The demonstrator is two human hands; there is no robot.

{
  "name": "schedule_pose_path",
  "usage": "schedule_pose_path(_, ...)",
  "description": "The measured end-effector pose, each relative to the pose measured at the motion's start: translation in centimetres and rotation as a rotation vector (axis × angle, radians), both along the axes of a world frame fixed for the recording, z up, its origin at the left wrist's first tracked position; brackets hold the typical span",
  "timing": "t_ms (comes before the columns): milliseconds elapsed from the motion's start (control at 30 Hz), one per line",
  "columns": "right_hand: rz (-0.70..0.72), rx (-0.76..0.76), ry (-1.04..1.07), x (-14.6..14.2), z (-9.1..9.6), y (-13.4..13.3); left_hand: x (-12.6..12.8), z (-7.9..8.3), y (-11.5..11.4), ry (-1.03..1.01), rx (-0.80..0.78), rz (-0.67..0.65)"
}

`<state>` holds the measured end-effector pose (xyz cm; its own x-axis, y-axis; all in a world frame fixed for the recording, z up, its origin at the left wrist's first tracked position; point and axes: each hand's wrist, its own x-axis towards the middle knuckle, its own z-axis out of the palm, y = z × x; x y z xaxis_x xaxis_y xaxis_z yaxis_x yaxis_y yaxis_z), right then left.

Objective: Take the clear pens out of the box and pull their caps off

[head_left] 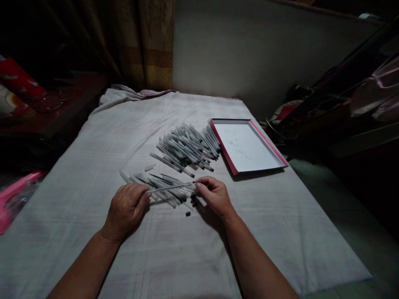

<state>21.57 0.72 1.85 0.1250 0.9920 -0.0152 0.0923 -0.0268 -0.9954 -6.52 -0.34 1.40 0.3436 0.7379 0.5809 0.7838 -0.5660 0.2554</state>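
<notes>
A slim clear pen [171, 187] is stretched between my two hands, above the cloth. My left hand [126, 209] pinches its left end, and my right hand [215, 195] pinches the other end between thumb and fingertips. Beneath it lies a loose group of pen parts [165, 197], clear barrels and thin dark refills among them. A small black cap or plug [188, 214] lies alone in front, with several more dark pieces [193, 201] near my right hand. Farther back is a large heap of clear pens [183, 145] with black ends.
Right of the heap sits a shallow box lid [233, 160] with red sides and a white inside. A pale checked cloth [264, 232] covers the table. Beyond are a curtain [157, 45], a wall [233, 54] and, at left, a pink item [15, 191].
</notes>
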Motion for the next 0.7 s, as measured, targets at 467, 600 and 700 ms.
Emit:
schedule_pose_path(467, -0.243, 0.034, -0.115, 0.6, -1.1, 0.7, -3.3, 0.2, 0.4, -0.087, 0.008, 0.393)
schedule_pose_path(600, -0.156, 0.124, -0.338, 0.3, -1.3, 0.2, -3.3, 0.1, 0.4, -0.069, 0.007, 0.416)
schedule_pose_path(700, -0.078, 0.172, -0.524, 0.2, -0.9, 0.0, -2.8, 0.1, 0.5, -0.081, 0.051, 0.305)
